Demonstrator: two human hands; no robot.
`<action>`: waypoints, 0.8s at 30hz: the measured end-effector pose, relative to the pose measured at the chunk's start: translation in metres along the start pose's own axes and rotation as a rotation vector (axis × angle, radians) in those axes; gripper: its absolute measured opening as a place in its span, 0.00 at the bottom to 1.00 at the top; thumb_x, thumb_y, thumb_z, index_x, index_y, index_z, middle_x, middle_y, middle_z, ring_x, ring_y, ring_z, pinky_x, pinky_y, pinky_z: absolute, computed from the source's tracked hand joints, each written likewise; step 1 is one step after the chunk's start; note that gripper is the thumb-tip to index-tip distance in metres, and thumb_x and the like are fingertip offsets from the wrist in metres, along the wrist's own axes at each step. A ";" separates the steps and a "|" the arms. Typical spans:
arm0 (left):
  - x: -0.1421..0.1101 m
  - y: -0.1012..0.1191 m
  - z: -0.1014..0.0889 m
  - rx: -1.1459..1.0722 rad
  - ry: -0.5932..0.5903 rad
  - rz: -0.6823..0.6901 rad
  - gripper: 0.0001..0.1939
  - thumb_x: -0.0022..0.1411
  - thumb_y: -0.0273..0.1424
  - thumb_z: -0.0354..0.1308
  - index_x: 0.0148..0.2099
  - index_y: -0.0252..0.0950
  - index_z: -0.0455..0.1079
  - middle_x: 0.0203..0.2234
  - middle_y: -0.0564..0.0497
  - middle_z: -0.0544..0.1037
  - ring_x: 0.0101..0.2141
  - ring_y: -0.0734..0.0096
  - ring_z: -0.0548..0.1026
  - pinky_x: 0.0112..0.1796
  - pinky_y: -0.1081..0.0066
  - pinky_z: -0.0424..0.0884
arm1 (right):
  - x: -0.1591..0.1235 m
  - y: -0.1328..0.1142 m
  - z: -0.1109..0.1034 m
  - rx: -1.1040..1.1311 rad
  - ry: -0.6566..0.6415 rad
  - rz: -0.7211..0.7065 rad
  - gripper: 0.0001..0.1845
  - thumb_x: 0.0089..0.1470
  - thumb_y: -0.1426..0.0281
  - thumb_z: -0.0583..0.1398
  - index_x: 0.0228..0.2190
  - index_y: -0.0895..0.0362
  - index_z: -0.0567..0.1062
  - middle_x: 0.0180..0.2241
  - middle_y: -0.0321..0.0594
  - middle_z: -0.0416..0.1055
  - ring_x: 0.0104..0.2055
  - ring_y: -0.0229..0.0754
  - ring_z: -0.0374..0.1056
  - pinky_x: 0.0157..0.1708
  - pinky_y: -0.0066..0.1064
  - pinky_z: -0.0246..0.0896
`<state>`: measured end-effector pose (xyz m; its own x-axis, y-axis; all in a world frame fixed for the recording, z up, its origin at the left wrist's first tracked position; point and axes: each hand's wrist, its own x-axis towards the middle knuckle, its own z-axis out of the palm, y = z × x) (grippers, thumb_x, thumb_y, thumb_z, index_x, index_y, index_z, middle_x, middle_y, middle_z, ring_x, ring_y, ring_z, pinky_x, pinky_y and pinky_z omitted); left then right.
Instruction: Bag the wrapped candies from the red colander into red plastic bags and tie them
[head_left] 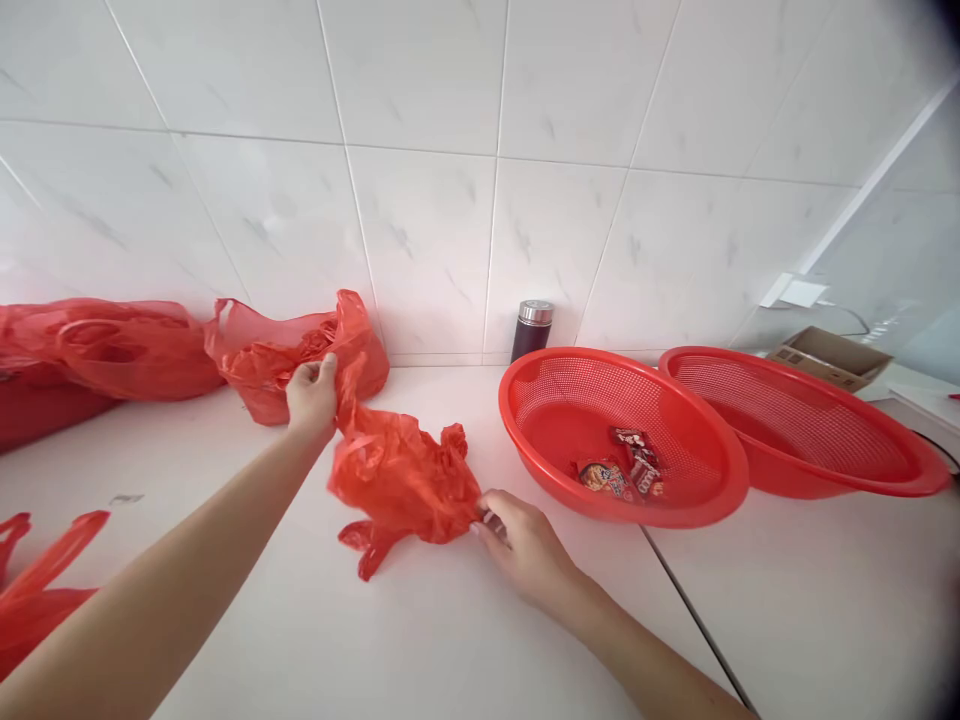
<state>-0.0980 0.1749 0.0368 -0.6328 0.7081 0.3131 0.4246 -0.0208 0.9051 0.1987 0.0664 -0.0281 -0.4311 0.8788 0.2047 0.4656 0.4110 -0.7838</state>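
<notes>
A crumpled red plastic bag [409, 475] is stretched between my two hands above the white table. My left hand [311, 393] pinches its upper left end, close in front of another red bag [274, 345] that stands against the wall with bunched red plastic inside. At the lower right edge, my right hand [525, 545] grips the same bag between thumb and fingers. To the right of that hand is a red mesh basket [540, 470] with a few snack packets [637, 465] lying on its bottom.
A second red basket [810, 480] overlaps the first on the right. Behind them are a dark flask [532, 330] and a cardboard box [832, 355]. More red bags [135, 350] lie at the left, another red bag [45, 615] nearer. A seam crosses the white table [360, 650].
</notes>
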 end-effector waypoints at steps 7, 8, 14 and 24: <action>-0.002 0.026 0.019 -0.002 -0.034 0.059 0.23 0.69 0.45 0.44 0.56 0.32 0.62 0.46 0.43 0.73 0.42 0.64 0.74 0.43 0.61 0.71 | -0.059 0.000 -0.019 0.213 0.100 0.111 0.09 0.63 0.65 0.51 0.37 0.55 0.70 0.36 0.42 0.73 0.36 0.41 0.70 0.33 0.30 0.67; -0.004 0.027 0.020 0.006 -0.106 0.058 0.24 0.69 0.45 0.44 0.57 0.32 0.61 0.47 0.43 0.73 0.43 0.64 0.74 0.43 0.62 0.71 | -0.068 0.003 -0.022 0.231 0.117 0.149 0.10 0.63 0.63 0.52 0.38 0.55 0.70 0.36 0.43 0.73 0.36 0.42 0.71 0.34 0.31 0.68; -0.048 0.034 0.006 0.142 -0.494 0.143 0.29 0.61 0.49 0.53 0.60 0.42 0.62 0.60 0.45 0.66 0.58 0.55 0.64 0.57 0.52 0.59 | -0.110 0.034 -0.033 0.360 0.240 0.301 0.15 0.61 0.57 0.54 0.39 0.55 0.70 0.35 0.43 0.73 0.35 0.44 0.71 0.37 0.35 0.70; -0.080 -0.018 0.039 0.497 -0.832 0.357 0.20 0.46 0.38 0.65 0.46 0.47 0.77 0.54 0.47 0.74 0.54 0.44 0.68 0.52 0.50 0.64 | -0.115 0.020 -0.036 0.123 0.411 0.180 0.10 0.63 0.67 0.52 0.43 0.51 0.71 0.54 0.46 0.65 0.53 0.47 0.66 0.49 0.38 0.65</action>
<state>-0.0302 0.1464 -0.0158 0.1509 0.9860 0.0709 0.8391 -0.1657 0.5181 0.2854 -0.0179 -0.0465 0.0016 0.9669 0.2550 0.3988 0.2332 -0.8869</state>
